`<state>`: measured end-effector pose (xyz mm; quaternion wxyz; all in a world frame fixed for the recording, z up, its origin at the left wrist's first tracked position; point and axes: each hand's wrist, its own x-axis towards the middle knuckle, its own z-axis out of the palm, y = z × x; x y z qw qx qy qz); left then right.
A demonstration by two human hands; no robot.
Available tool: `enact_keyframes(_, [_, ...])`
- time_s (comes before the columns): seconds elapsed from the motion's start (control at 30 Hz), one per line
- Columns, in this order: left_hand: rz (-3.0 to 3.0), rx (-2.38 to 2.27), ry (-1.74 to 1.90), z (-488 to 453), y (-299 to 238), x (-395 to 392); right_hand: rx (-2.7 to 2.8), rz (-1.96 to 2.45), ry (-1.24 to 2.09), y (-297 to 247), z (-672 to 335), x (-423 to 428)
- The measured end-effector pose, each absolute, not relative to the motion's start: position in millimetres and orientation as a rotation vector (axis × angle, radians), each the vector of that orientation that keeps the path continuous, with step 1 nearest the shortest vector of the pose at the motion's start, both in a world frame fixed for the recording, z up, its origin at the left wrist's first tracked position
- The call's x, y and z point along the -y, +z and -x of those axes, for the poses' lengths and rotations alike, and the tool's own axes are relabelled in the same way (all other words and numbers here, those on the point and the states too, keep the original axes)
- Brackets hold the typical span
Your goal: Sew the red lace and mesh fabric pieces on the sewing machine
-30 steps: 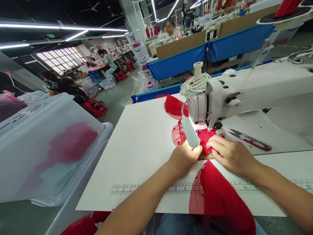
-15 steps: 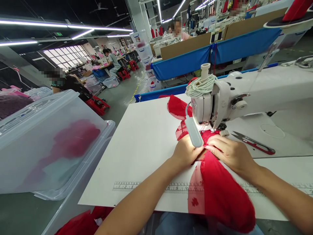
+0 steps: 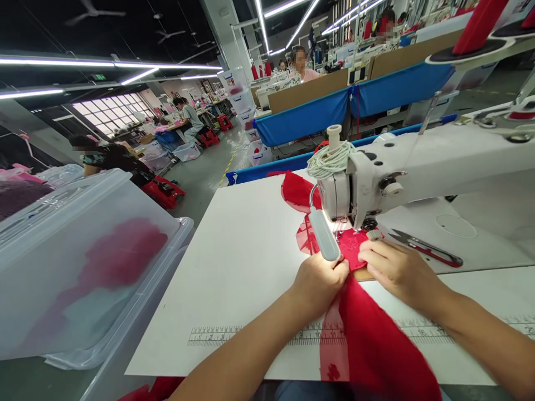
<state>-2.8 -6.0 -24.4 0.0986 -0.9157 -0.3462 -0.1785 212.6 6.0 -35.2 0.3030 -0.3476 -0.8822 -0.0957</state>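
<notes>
From here I can read the inch-style ruler scale point(image 3: 213, 336) printed along the near edge of the white table point(image 3: 234, 250): 1, 2, 3 toward the left corner, then 9, 10, 11, and 16 farther right. The distant green sign point(image 3: 98, 77) is too small to read.

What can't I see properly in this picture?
In the head view:
Red cloth: the bottom edge cuts off its lower end, and the grey lamp covers part.
Left hand: its own back hides most fingertips.
Printed ruler: the left forearm covers some numbers.
Big plastic box: its cloudy wall blurs what's inside.
Red thread cone: the top edge cuts off its tip.
</notes>
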Motion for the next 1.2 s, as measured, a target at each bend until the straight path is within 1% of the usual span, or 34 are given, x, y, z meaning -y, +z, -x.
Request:
enact_keyframes(0.1, [2.806, 1.067, -0.479, 4.0, -14.3, 14.7, 2.354, 0.916, -0.200, -33.6, -212.5, -5.5])
enact_keyframes(0.23, [2.839, 1.089, -0.518, 3.5, -8.2, 23.1, 2.352, 0.914, -0.209, -33.7, -212.0, -5.7])
enact_keyframes(0.73, [2.589, 1.032, -0.653, -1.0, -30.3, 25.5, 2.315, 0.905, -0.293, -35.8, -212.2, -10.1])
enact_keyframes(1.2, [2.641, 1.134, -0.401, 0.6, -33.8, 18.7, 2.343, 1.003, -0.247, -38.2, -214.3, -16.4])
